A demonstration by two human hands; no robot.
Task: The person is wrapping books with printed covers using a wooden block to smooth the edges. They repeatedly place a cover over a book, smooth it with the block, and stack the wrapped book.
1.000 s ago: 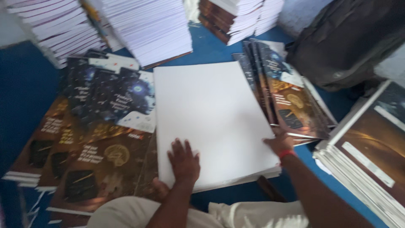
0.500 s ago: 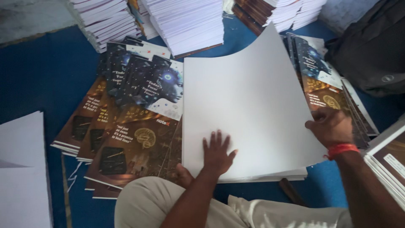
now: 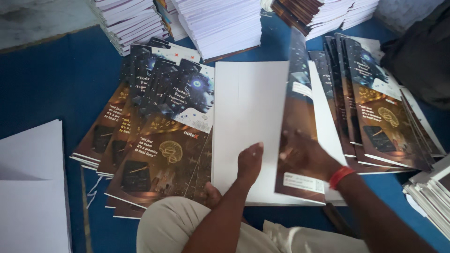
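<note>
Hands work over a white sheet stack (image 3: 253, 117) lying flat on the blue floor covering (image 3: 47, 79), in front of the person's knees. The left hand (image 3: 248, 163) rests palm down on the near part of the white stack, fingers together and flat, closed on nothing. The right hand (image 3: 304, 157) is clamped on a glossy cover sheet (image 3: 297, 117), dark blue at the far end and brown nearer the person; the thumb side shows on its printed face and the other fingers are hidden behind it. This cover stands steeply tilted on edge over the right part of the white stack, its lower near corner just above the stack's front edge. A red band (image 3: 341, 176) circles the right wrist.

Left of the white stack, touching its edge, a fanned pile of printed covers (image 3: 154, 136) lies overlapped. To the right, a second fan of covers (image 3: 375, 107) lies just beside the raised sheet. Tall stacks of white paper blocks (image 3: 220, 26) stand at the far side, with more bound stacks (image 3: 323, 11) near them. A loose white board (image 3: 30, 187) lies at the left edge, well apart from the hands. A dark bag (image 3: 422, 56) sits at the far right.
</note>
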